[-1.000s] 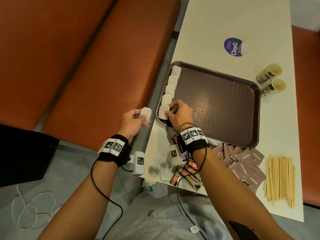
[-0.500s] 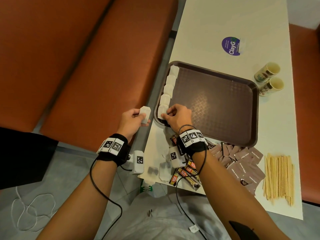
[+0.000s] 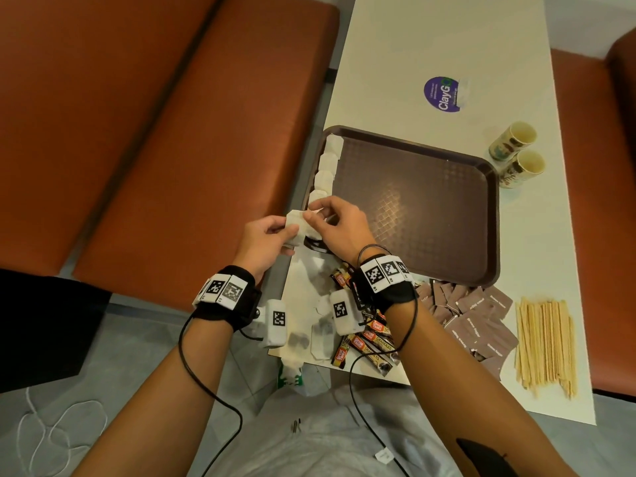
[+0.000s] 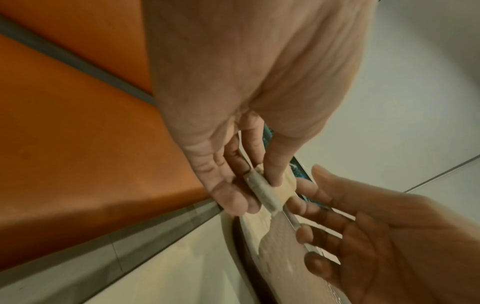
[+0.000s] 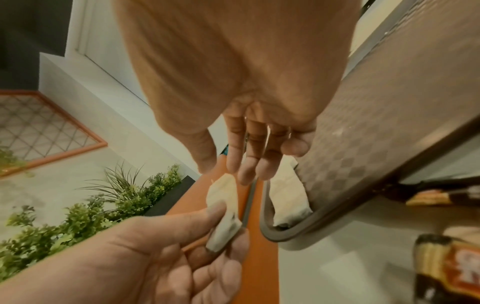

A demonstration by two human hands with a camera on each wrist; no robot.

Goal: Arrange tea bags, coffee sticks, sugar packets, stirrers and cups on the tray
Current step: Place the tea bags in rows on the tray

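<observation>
Between orange benches (image 3: 144, 139), white table (image 3: 430, 39), both hands pinching one tea bag (image 3: 296, 226)

Black wristbands (image 3: 227, 304) – white coded tags, black cables (both wrists); grey clothing (image 3: 309, 442).

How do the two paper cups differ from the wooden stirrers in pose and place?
The paper cups lie on their sides past the tray's far right corner; the wooden stirrers lie flat in a bundle near its near right corner. Cups number two; stirrers many. Both sit on the table, off the tray.
</observation>
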